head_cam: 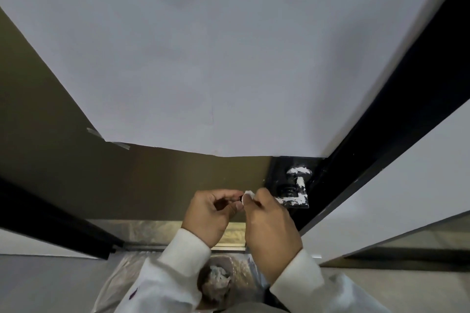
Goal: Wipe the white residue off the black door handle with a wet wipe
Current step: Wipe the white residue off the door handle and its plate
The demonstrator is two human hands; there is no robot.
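The black door handle (296, 180) sits on a black plate at the right edge of the olive door, smeared with white residue on its knob top and along the plate's lower edge. My right hand (269, 229) is just left of the handle, pinching a small white wet wipe (248, 195) between its fingertips. My left hand (211, 213) meets it from the left, its fingers curled around a small dark object that touches the wipe. Both hands are apart from the handle.
A large white paper sheet (203, 58) is taped over the upper door. A black door frame (381, 122) runs diagonally at right. Below my wrists stands a bin (216, 284) lined with clear plastic, holding crumpled wipes.
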